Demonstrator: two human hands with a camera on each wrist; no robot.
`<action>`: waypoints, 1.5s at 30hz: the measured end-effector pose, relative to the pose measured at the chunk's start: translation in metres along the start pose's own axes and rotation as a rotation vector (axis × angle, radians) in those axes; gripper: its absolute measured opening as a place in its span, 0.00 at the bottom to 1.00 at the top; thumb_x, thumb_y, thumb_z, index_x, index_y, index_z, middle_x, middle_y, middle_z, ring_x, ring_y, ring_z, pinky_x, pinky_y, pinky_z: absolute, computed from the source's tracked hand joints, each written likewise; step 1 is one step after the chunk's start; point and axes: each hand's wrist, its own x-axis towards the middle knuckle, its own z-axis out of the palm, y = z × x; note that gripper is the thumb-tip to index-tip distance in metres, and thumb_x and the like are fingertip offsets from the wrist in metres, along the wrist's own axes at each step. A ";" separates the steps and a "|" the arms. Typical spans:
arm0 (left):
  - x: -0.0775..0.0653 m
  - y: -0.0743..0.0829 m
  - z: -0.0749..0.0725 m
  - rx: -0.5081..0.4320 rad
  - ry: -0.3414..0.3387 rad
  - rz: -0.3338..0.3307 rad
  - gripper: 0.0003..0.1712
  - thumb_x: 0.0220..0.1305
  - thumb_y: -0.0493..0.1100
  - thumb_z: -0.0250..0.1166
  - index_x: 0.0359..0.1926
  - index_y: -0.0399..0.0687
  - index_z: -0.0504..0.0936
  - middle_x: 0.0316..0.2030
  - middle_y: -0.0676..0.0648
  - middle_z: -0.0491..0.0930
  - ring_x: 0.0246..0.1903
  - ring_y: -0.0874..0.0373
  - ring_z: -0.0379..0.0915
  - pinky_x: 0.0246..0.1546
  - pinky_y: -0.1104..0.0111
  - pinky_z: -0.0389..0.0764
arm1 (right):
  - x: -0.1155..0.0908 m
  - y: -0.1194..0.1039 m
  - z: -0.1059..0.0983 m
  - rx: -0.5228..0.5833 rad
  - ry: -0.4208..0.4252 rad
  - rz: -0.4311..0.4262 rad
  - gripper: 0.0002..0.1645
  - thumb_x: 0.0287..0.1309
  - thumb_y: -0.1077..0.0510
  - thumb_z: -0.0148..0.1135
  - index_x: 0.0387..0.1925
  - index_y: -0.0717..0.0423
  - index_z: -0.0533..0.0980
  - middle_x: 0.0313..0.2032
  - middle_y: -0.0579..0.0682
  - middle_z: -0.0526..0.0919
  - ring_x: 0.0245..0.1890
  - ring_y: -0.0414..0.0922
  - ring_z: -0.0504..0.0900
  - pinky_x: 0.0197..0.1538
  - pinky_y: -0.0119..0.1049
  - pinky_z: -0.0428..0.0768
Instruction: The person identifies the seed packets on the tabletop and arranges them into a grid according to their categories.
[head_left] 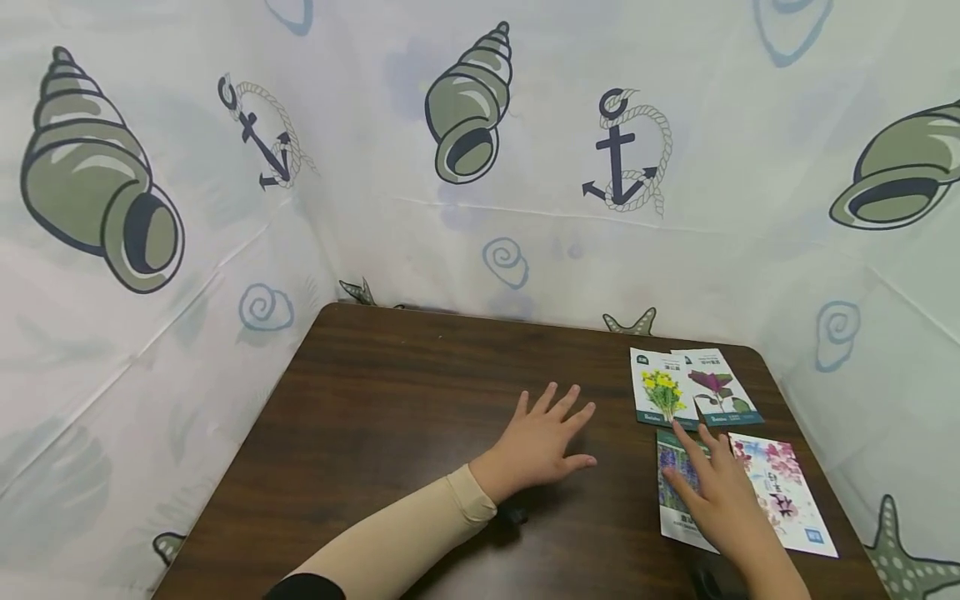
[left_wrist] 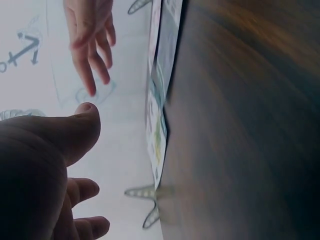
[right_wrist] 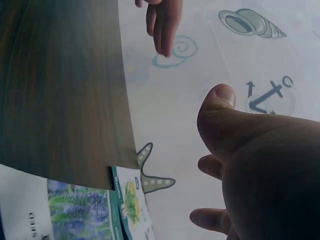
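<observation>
Nearest sleeve: beige close-fitting cloth sleeve [head_left: 390, 537] on the left forearm, crossing the near side.
Left hand: left hand [head_left: 536, 442] above the dark brown wood-grain table [head_left: 390, 375], left of the packets; fingers spread, pinching nothing.
Right hand: right hand [head_left: 716, 492] over the near pair, fingers apart, gripping nothing; the left wrist view shows it clear of them.
Far pair, right side: flat white packet with yellow flowers [head_left: 662, 387], its edge meeting a flat white packet with a purple bloom [head_left: 718, 386].
Near pair, right side: flat packet with violet flower spikes [head_left: 667, 467], partly hidden by the hand, beside a flat white packet with pink blossoms [head_left: 795, 492].
Handling (judged): such thin packets are probably best pinched at a free edge, or slid under flat fingertips, without disturbing their neighbours.
</observation>
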 end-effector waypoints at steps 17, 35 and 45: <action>0.031 0.069 0.030 -0.017 -0.114 0.123 0.47 0.75 0.81 0.48 0.88 0.76 0.52 0.88 0.55 0.50 0.88 0.49 0.49 0.83 0.41 0.62 | -0.036 0.027 0.017 0.043 -0.055 0.095 0.48 0.83 0.36 0.54 0.87 0.58 0.53 0.77 0.84 0.53 0.72 0.89 0.59 0.63 0.89 0.65; 0.059 0.103 0.063 -0.086 -0.244 0.187 0.44 0.79 0.74 0.54 0.88 0.72 0.55 0.89 0.54 0.46 0.88 0.54 0.44 0.85 0.66 0.58 | -0.042 0.044 0.028 0.068 -0.175 0.170 0.51 0.80 0.30 0.54 0.83 0.61 0.60 0.79 0.87 0.46 0.74 0.93 0.46 0.67 0.91 0.56; 0.061 0.110 0.067 -0.015 -0.255 0.208 0.41 0.79 0.74 0.53 0.86 0.82 0.54 0.89 0.59 0.44 0.89 0.54 0.41 0.85 0.63 0.60 | -0.045 0.039 0.035 0.065 -0.239 0.148 0.44 0.79 0.34 0.59 0.80 0.58 0.68 0.80 0.83 0.50 0.77 0.89 0.48 0.69 0.87 0.60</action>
